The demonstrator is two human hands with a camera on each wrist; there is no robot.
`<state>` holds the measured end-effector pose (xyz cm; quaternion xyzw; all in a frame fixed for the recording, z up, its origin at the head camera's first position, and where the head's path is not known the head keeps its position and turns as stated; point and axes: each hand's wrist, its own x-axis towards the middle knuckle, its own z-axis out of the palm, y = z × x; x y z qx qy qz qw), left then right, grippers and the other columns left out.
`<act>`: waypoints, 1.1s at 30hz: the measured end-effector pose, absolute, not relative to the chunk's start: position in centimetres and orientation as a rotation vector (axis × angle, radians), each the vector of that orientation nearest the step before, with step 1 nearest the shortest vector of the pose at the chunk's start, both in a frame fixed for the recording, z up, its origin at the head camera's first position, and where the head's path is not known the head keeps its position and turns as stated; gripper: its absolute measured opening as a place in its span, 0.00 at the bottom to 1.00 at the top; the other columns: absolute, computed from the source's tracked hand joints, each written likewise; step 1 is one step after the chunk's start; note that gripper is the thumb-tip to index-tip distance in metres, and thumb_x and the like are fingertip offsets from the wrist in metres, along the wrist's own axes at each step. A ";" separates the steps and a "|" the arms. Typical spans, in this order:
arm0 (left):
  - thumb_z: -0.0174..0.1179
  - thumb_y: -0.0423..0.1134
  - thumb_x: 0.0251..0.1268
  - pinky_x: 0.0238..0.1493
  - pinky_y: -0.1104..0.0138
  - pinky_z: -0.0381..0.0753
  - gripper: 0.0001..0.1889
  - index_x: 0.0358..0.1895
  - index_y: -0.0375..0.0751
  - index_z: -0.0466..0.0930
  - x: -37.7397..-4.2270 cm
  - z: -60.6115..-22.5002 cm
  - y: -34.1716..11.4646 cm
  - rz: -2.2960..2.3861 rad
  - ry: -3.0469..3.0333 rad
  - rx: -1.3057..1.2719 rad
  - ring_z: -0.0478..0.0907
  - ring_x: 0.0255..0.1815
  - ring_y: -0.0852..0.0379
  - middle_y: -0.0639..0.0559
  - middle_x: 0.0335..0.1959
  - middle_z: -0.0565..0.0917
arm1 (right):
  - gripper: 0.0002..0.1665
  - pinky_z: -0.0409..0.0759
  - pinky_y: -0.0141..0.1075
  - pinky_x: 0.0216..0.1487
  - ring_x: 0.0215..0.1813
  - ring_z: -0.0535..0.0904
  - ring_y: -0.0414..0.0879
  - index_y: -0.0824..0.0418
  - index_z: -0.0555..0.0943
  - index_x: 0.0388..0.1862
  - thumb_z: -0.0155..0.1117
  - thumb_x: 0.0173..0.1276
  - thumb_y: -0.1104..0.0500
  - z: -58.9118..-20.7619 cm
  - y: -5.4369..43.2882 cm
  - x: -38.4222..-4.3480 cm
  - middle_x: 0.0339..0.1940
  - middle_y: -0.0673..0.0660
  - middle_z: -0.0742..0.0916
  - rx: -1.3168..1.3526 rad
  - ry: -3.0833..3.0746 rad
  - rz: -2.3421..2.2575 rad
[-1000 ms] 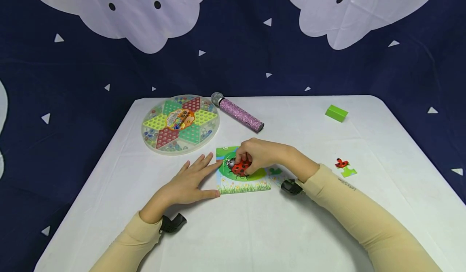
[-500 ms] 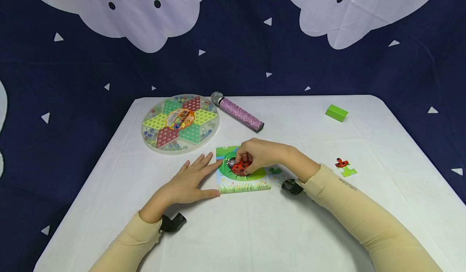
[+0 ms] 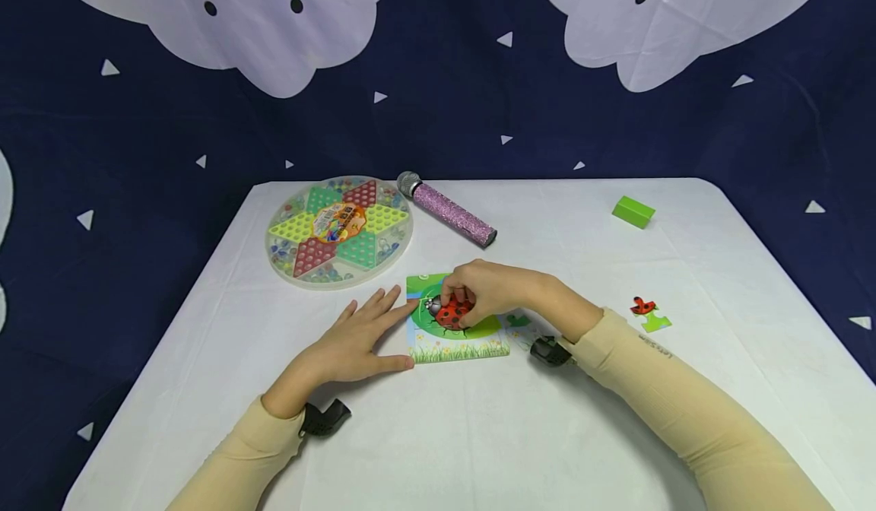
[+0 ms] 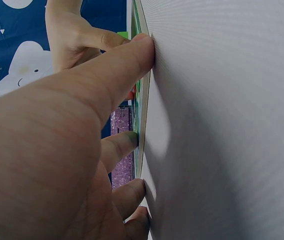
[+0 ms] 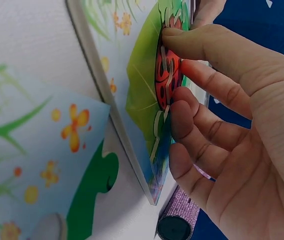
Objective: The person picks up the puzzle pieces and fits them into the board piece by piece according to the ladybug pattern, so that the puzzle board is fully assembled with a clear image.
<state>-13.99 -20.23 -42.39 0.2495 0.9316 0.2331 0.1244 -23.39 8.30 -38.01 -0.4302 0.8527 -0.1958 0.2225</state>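
A square ladybug jigsaw puzzle (image 3: 458, 353) lies on the white table in the head view. My right hand (image 3: 496, 290) is over its upper middle and pinches a red, black-spotted puzzle piece (image 5: 167, 82) between thumb and fingertips; the fingers cover part of the ladybug. To the left, my left hand (image 3: 352, 347) lies with spread, straight fingers, its thumb and index fingertip against the puzzle's left edge. Beside the puzzle's right edge rests a loose flowered puzzle piece (image 5: 47, 150), partly behind the right wrist in the head view. Farther right lies a red and green puzzle piece (image 3: 657, 322).
A round Chinese checkers board (image 3: 338, 230) with marbles stands at the back left. Touching close by its right side is a pink glittery microphone (image 3: 452, 214). A small green block (image 3: 633, 212) sits at the back right. A dark blue cloth (image 3: 452, 131) hangs behind the table.
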 end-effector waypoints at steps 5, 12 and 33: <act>0.66 0.67 0.70 0.83 0.26 0.42 0.48 0.88 0.59 0.57 -13.7 -41.2 -19.8 0.639 2.694 0.710 0.44 0.91 0.32 0.41 0.91 0.49 | 0.18 0.81 0.32 0.44 0.38 0.79 0.40 0.54 0.88 0.53 0.82 0.66 0.57 -37.9 8.5 -23.3 0.39 0.50 0.87 -1.189 2.350 -0.535; 0.67 0.64 0.71 0.85 0.28 0.42 0.47 0.88 0.59 0.56 -13.6 -41.1 -19.7 0.602 2.698 0.693 0.43 0.92 0.35 0.43 0.91 0.47 | 0.16 0.82 0.33 0.45 0.39 0.79 0.39 0.55 0.88 0.56 0.77 0.72 0.55 -36.9 9.3 -22.9 0.40 0.49 0.88 -1.232 2.372 -0.523; 0.67 0.65 0.69 0.85 0.28 0.40 0.48 0.88 0.59 0.56 -13.6 -41.2 -19.7 0.621 2.694 0.687 0.42 0.92 0.35 0.43 0.91 0.47 | 0.19 0.82 0.40 0.47 0.45 0.84 0.42 0.56 0.87 0.61 0.74 0.73 0.54 -34.2 16.7 -22.6 0.42 0.48 0.88 -1.035 2.529 -0.597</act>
